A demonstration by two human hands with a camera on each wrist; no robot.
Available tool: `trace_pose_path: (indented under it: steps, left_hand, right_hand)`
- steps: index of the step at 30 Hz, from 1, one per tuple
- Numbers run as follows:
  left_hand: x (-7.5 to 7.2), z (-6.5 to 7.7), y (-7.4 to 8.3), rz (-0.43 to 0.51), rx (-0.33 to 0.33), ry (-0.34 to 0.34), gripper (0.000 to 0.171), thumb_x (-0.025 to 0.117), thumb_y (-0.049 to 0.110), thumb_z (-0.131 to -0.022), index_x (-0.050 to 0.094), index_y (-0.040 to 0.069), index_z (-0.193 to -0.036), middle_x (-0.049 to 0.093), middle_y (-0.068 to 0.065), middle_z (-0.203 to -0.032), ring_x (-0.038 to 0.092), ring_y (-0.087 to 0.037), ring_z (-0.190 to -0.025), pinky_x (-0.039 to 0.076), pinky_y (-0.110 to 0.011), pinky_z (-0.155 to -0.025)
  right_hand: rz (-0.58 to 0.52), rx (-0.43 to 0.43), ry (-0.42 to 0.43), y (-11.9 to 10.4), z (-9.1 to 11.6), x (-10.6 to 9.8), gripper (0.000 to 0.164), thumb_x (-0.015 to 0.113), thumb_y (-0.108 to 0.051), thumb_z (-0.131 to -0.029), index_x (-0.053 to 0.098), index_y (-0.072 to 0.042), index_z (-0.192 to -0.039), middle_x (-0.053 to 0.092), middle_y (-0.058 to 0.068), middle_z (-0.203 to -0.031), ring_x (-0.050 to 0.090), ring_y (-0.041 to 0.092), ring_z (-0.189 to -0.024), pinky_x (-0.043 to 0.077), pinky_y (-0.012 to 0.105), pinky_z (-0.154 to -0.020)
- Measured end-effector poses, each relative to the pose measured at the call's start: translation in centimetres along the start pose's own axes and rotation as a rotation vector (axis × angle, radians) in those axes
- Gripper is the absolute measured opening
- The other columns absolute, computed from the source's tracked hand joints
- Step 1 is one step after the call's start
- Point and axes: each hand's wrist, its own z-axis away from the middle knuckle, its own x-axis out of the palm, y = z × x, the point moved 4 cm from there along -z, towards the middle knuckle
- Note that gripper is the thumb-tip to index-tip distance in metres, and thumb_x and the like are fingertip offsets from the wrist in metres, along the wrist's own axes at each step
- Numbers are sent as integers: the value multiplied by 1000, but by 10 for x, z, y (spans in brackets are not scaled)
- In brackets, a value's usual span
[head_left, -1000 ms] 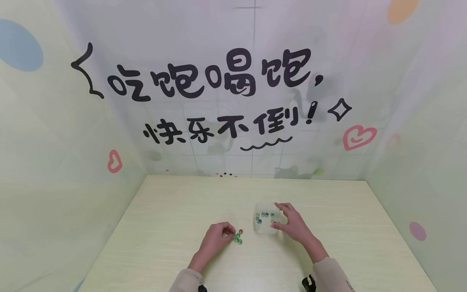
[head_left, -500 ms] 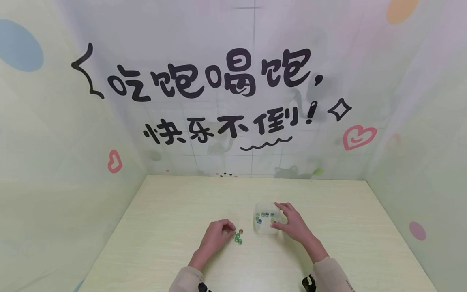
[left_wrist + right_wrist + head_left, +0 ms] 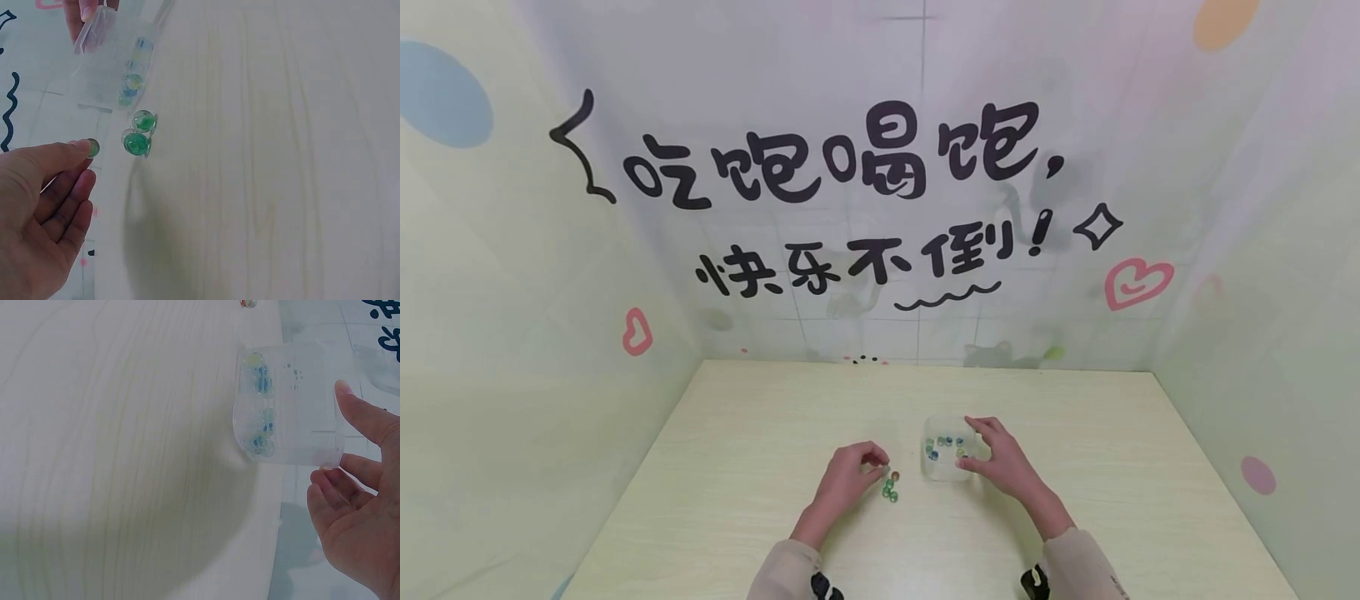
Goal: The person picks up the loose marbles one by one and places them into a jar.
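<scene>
In the left wrist view my left hand [image 3: 47, 206] pinches a green glass marble [image 3: 94, 148] between thumb and fingers, lifted off the table. Just beside it, several loose marbles [image 3: 890, 492] lie together on the table, mostly green; a reddish-brown marble [image 3: 895, 476] sits at the group's far side. My right hand [image 3: 1003, 462] grips the right side of a clear plastic box [image 3: 306, 406] near its rim, thumb on one side and fingers on the other. Inside the box, several blue, green and yellowish marbles [image 3: 264, 384] rest on the bottom. The box stands upright on the table.
The pale wood-grain table [image 3: 760, 417] ends at a back wall [image 3: 820, 333] printed with dark lettering. Side walls [image 3: 1262, 358] stand to the left and right. Light sleeves [image 3: 1078, 562] and black wrist straps [image 3: 1036, 582] show at the front.
My left hand has risen slightly and moved away from the loose marbles toward the back and right, carrying one green marble. My right hand and the box have stayed put.
</scene>
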Motion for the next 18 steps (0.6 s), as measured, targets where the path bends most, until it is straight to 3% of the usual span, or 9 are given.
trace_pose_path:
  steps: [18]
  left_hand:
    - [-3,-11,19,23,0,-5,8,74,12,-89,71,16,-96,71,2,-93,66,-17,-93,55,-43,-91]
  right_hand:
    - [-19,4,1,4,-2,2,70,79,-15,-84,47,2,-144,50,22,-139,50,48,-130,45,59,-106]
